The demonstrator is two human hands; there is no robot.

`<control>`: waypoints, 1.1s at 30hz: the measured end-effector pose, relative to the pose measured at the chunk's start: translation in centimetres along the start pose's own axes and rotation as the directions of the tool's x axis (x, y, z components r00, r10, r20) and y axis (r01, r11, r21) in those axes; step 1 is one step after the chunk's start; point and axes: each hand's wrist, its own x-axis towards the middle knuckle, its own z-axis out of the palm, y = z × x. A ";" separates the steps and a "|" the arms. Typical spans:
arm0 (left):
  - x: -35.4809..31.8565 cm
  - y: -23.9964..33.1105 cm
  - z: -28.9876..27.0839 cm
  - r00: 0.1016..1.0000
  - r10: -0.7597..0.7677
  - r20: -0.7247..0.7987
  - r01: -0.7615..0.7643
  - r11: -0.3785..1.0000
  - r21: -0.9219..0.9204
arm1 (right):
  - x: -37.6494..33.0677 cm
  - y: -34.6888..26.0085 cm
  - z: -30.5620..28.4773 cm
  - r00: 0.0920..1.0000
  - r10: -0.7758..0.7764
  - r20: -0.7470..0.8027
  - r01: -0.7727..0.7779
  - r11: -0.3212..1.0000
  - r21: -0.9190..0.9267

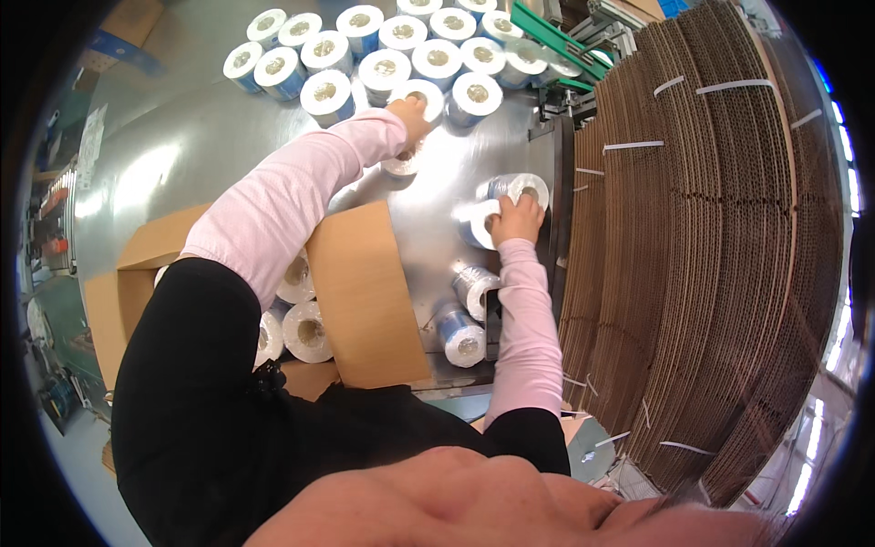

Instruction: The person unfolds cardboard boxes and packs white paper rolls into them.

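My left hand (409,115) is closed on the top of a white plastic-wrapped paper roll (430,98), its fingertips at the core hole. Another roll (399,168) lies just below that wrist, partly hidden by the sleeve. On the right side of the metal table (433,205), my right hand (518,221) has its fingers at the core ends of two wrapped rolls lying close together, a farther one (501,186) and a nearer one (475,223). Its fingertips are partly hidden against them.
Several upright rolls (384,68) crowd the far table beside a green guide rail (556,32). Two rolls (451,335) lie nearer me. An open cardboard box (369,292) under my left arm contains rolls. Stacked flat cardboard (693,237) stands at the right.
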 end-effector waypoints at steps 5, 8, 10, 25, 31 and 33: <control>-4.1 -2.4 -1.9 0.996 -0.074 0.053 0.079 0.990 -0.116 | -3.4 -8.7 2.8 0.986 0.147 -0.075 -0.149 0.989 -0.018; -9.1 -6.0 -2.1 0.952 -0.284 -0.112 0.172 0.803 -0.570 | -6.3 -13.6 2.3 0.992 -0.101 0.071 0.093 0.990 0.105; -13.8 -7.6 -3.9 0.908 -0.401 -0.126 0.020 0.341 -0.940 | -6.2 -13.6 2.0 0.998 0.023 0.050 -0.029 0.991 0.133; -64.5 -5.9 -7.2 0.966 -0.256 0.020 0.251 0.924 -0.290 | -10.8 -41.7 -26.0 0.352 -0.932 0.085 0.729 0.330 0.599; -61.6 -6.9 -3.5 0.947 -0.272 0.168 0.319 0.834 -0.449 | -18.5 -49.5 -16.1 0.415 -0.887 -0.205 0.874 0.326 0.360; -58.3 -8.5 -5.8 0.865 -0.352 0.357 0.482 0.777 -0.405 | -17.3 -47.1 -18.6 0.385 -0.901 -0.202 0.830 0.242 0.502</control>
